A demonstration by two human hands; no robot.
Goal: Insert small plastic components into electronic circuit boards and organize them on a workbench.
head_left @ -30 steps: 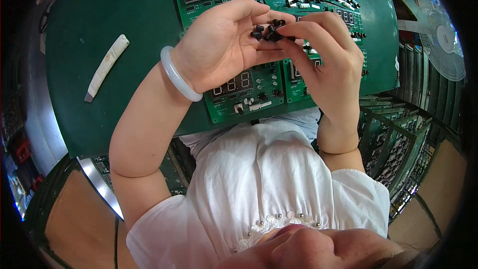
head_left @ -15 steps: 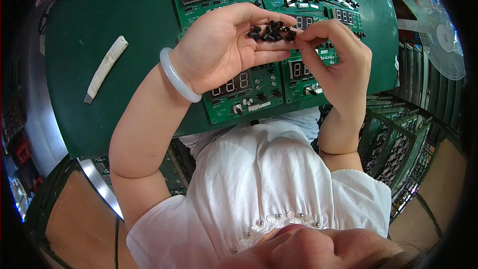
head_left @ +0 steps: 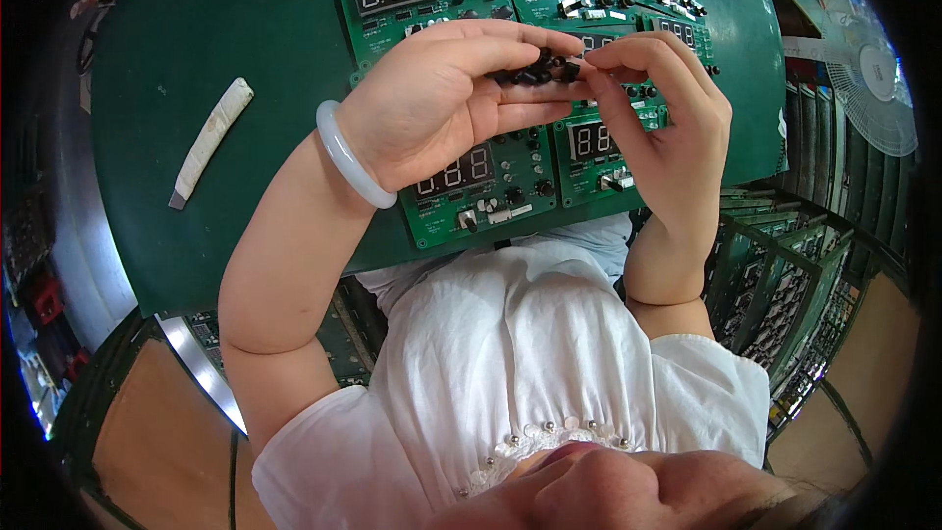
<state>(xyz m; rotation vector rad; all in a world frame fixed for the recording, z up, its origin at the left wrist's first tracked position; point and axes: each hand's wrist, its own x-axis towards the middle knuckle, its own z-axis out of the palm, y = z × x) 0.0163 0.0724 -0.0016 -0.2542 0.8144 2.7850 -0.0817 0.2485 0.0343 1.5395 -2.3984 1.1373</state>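
My left hand (head_left: 442, 79) is turned palm up and cupped, with several small black cylindrical caps (head_left: 538, 71) lying along its fingers. A pale bracelet (head_left: 348, 159) circles that wrist. At the left fingertips, my right hand (head_left: 672, 118) has its thumb and forefinger pinched together beside the caps. Whatever sits in that pinch is too small or hidden to make out. Beneath both hands lie green circuit boards with three-digit displays, among them a near-left board (head_left: 429, 224) and a near-right board (head_left: 579, 188), both partly covered by the hands.
More display boards, such as the far-left one (head_left: 355, 31), lie across the green table (head_left: 265, 29). A white-wrapped blade tool (head_left: 210, 145) rests at the left. A white fan (head_left: 876, 76) stands at the right, above a rack of boards (head_left: 770, 265).
My left fingers have curled a little more around the caps, and the caps have shifted in the hand. The right hand stays pinched at nearly the same place.
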